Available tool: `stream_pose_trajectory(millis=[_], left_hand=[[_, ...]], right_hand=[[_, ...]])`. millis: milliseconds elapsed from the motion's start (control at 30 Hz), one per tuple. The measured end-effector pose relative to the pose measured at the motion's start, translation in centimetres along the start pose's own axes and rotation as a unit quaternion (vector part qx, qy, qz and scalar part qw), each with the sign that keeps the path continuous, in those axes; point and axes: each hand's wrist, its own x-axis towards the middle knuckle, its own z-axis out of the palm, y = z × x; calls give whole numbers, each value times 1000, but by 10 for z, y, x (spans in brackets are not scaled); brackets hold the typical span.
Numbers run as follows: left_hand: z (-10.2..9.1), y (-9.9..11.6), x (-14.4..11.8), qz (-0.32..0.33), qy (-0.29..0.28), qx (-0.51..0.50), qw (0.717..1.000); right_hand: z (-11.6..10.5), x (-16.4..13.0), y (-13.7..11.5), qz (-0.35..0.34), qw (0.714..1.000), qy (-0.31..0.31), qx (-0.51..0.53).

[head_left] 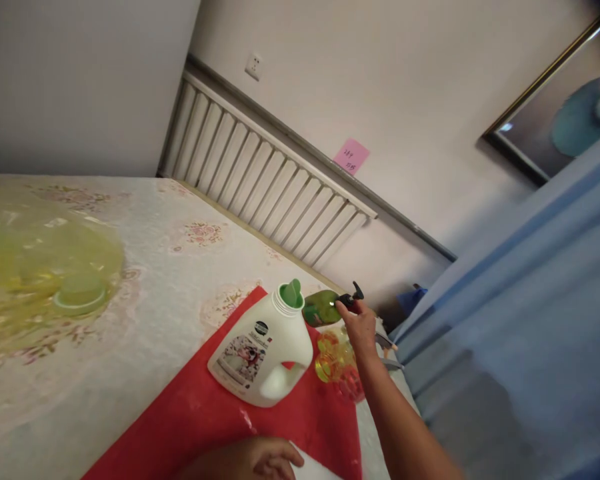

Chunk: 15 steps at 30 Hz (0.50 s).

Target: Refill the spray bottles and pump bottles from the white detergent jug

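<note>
In the head view, the right hand (361, 328) pinches the black trigger of a green spray bottle (321, 307) beside the uncapped white detergent jug (263, 349), which a careless pull could topple, while the left hand (253, 459) rests loosely curled on the red cloth (190, 413).

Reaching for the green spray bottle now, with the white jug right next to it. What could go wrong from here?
1. The white detergent jug stands uncapped, green spout exposed, beside the reaching right hand; a knock from the forearm might spill it onto the red cloth.
2. The green spray bottle sits near the table's far edge, held only at its black trigger; it could slip off.
3. The colourful plastic item under the wrist may get knocked.
</note>
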Motion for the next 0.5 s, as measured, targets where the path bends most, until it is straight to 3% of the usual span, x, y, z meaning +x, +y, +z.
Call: stream_pose_trajectory(millis=[133, 267, 367, 500], left_hand=[[3, -1, 4, 6, 28, -31, 999], [13, 9, 2, 18, 85, -68, 994], [17, 14, 1, 28, 111, -112, 987], [18, 15, 3, 71, 83, -171, 979]], right_hand=[[-51, -38, -1, 28, 1000, 5, -2], [-87, -81, -6, 63, 998, -3, 9], [-103, -116, -15, 83, 996, -17, 22], [-106, -160, -24, 118, 990, -31, 71]])
